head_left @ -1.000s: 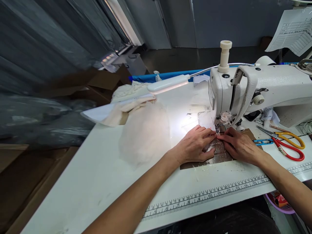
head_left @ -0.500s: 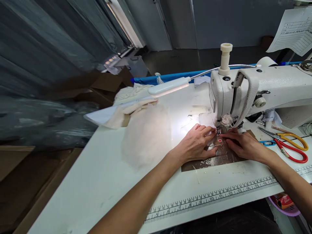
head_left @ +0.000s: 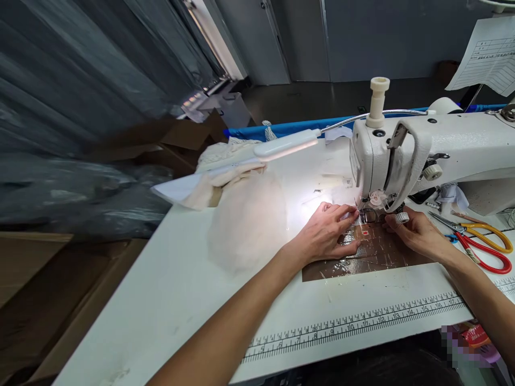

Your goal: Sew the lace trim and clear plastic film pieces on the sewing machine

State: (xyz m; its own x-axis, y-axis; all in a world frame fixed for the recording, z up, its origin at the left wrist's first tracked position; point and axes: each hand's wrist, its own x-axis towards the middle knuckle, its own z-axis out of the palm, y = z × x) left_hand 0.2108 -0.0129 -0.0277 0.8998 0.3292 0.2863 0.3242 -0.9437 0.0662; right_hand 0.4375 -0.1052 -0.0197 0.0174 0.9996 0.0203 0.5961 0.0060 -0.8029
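Where the left hand (head_left: 332, 230) rests: thumb apart, fingertips on pale fabric (head_left: 348, 215) just beside the presser foot (head_left: 368, 215).
Right hand (head_left: 414, 230): near the foot, fingertips partly hidden; hold unclear.
Needle area: fingertips this close could get pricked if stitching starts; slack fabric might pucker.
Brown plate (head_left: 386, 257): under the left thumb.
White table (head_left: 173, 300): scissors (head_left: 459, 228) beyond the right hand.
Room: cardboard boxes (head_left: 185, 134) beyond the left.

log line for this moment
left hand: at presser foot, hold unclear | right hand: beside white knob, hold unclear | lamp: lit | scissors: on table
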